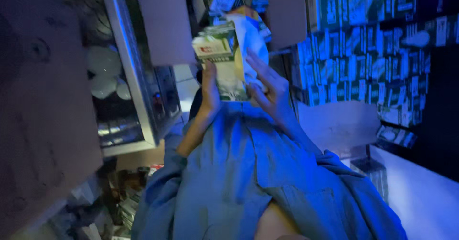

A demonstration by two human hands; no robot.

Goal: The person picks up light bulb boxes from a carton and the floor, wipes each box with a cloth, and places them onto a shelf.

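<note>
Blue-lit shirt front [248,173] fills the near field, both forearms running away from the camera toward the held goods; left hand [209,89] closed round the near left edge of a green-and-white carton [224,61], thumb side wrapped on it, firm hold as far as visible; right hand [270,89] lies with fingers [256,63] spread flat against the right of the bundle, pressing a white plastic bag [251,37] against the carton rather than clamping it; whether the right thumb is hooked behind cannot be told

Carton sits between the two hands, raised in front of the chest; bag just right of and beyond the grip, touching the carton; metal-framed cabinet [129,77] well left of the grip; wall of stacked green boxes [363,53] well right of it; pale counter [420,197] near right, below the grip

Step in hand, judged: carton and bag being brought together, carton held steady by the left hand while the right manages the bag; next move, judged, calls for the right fingers to find and open the bag mouth without the left loosening

Carton long axis runs away from the camera, near end in the left hand, far labelled end pointing up-frame, tilted slightly left
</note>
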